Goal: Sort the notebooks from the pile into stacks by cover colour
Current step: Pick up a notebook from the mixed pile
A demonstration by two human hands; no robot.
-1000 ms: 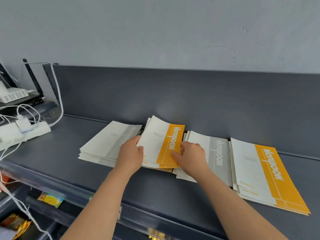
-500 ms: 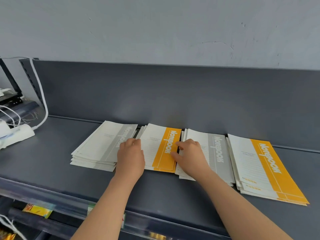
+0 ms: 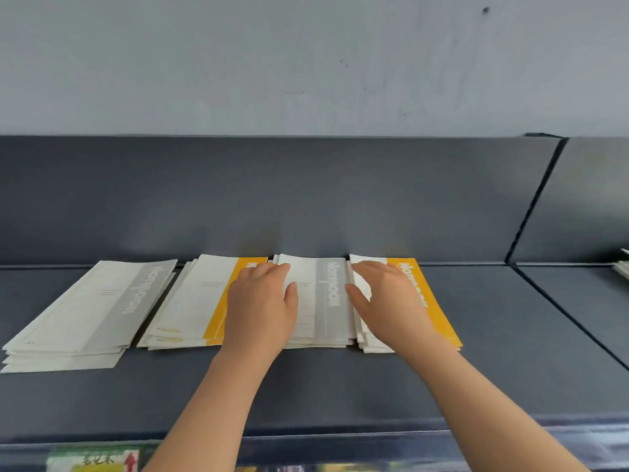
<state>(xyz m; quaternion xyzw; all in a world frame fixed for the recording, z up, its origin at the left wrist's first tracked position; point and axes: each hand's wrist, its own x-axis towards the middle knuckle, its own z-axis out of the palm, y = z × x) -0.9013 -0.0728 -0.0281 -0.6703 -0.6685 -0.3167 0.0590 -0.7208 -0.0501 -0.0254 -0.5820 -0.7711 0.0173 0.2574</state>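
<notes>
— Where are the notebooks?
— Along the shelf (image 3: 510, 352): left grey stack (image 3: 88, 311), left orange stack (image 3: 197, 301), middle grey stack (image 3: 323, 301), right orange stack (image 3: 432, 301).
— The hands?
— The left hand (image 3: 262, 311) lies flat on the left orange stack, the right hand (image 3: 388, 301) on the right one; fingers (image 3: 272, 271) straight, together, thumbs out toward the middle.

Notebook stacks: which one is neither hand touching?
The far-left grey stack: it lies clear of the left hand and right hand, which rest on stacks further right.
</notes>
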